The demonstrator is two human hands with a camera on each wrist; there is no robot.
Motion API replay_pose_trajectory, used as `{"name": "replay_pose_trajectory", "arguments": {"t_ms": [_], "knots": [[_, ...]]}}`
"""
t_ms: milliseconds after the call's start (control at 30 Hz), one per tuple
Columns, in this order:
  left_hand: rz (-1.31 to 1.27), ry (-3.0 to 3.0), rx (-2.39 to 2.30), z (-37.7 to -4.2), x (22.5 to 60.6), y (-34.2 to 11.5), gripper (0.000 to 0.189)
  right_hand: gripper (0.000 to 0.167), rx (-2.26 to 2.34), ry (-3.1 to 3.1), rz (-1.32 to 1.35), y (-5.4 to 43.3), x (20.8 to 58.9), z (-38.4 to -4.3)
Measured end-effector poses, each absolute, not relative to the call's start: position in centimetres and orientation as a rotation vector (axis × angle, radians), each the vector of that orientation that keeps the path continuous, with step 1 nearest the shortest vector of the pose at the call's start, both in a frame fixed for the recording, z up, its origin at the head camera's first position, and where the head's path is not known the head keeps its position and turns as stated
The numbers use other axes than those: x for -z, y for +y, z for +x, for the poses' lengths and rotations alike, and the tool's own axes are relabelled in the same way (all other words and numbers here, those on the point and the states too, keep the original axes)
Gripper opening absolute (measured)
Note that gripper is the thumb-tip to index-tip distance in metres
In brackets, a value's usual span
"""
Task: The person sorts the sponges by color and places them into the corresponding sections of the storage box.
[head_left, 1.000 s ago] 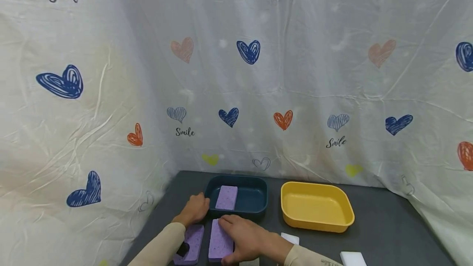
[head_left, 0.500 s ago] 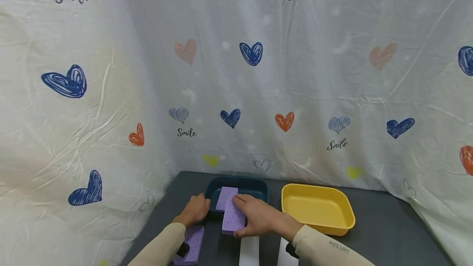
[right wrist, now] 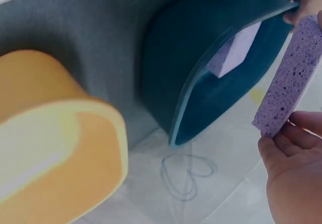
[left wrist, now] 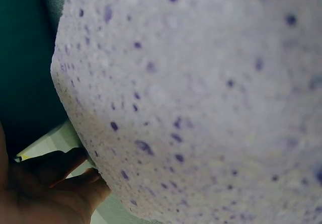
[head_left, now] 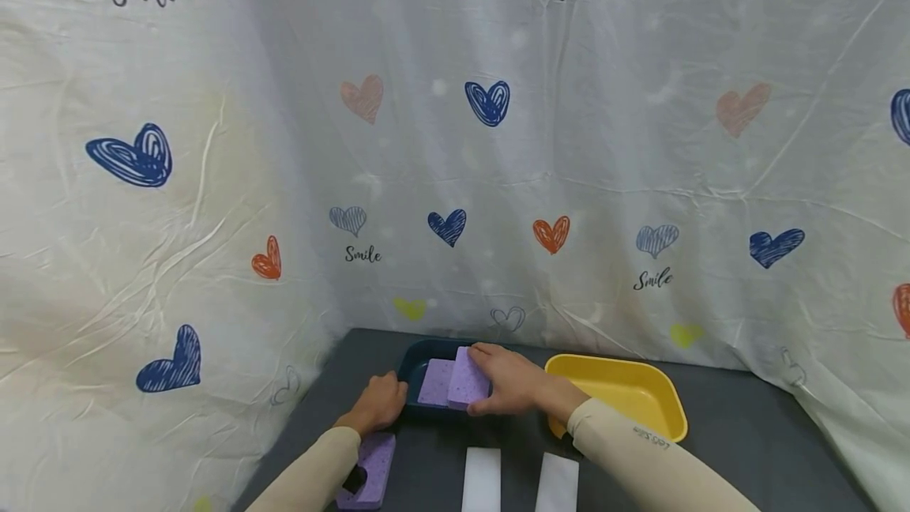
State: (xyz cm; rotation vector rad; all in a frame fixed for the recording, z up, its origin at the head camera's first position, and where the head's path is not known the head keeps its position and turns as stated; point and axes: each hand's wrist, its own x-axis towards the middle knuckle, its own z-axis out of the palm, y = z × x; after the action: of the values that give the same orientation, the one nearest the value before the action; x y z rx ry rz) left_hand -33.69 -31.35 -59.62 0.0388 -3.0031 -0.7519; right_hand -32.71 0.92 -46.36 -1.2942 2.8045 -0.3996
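Observation:
My right hand (head_left: 513,379) grips a purple sponge (head_left: 468,379) by its edges, above the dark teal tub (head_left: 408,354). Pores dot that sponge's narrow side in the right wrist view, where thumb and fingers hold it at one end. Another purple sponge (head_left: 435,382) lies inside the tub, partly covered in the head view. At the tub's left side my left hand (head_left: 380,401) holds the rim with curled fingers. A third purple sponge (head_left: 375,464) lies on the table under the left wrist; close up, it fills most of the left wrist view.
A yellow tub (head_left: 678,409) stands right of the teal one, partly behind the right forearm. Two white blocks (head_left: 482,480) lie on the dark table (head_left: 746,433) near the front. A curtain (head_left: 604,141) printed with hearts hangs behind and beside the table.
My right hand has lifted the purple sponge from the table and carried it forward and right, over the teal tub. The left hand has stayed at the rim.

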Motion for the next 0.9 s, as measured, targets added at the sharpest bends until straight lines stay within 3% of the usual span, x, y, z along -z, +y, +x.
{"name": "replay_pose_trajectory", "arguments": {"t_ms": [300, 900], "knots": [[0.046, -2.988, 0.727, -34.8, 61.5, -32.4, 0.035, 0.098, 0.44, 2.794, -1.267, 0.9, 47.3, -34.6], [0.029, -2.95, 0.746, -33.9, 60.7, -31.6, 0.035, 0.091, 0.408, 2.789, -1.184, 0.2, 50.0, -36.7]]}}
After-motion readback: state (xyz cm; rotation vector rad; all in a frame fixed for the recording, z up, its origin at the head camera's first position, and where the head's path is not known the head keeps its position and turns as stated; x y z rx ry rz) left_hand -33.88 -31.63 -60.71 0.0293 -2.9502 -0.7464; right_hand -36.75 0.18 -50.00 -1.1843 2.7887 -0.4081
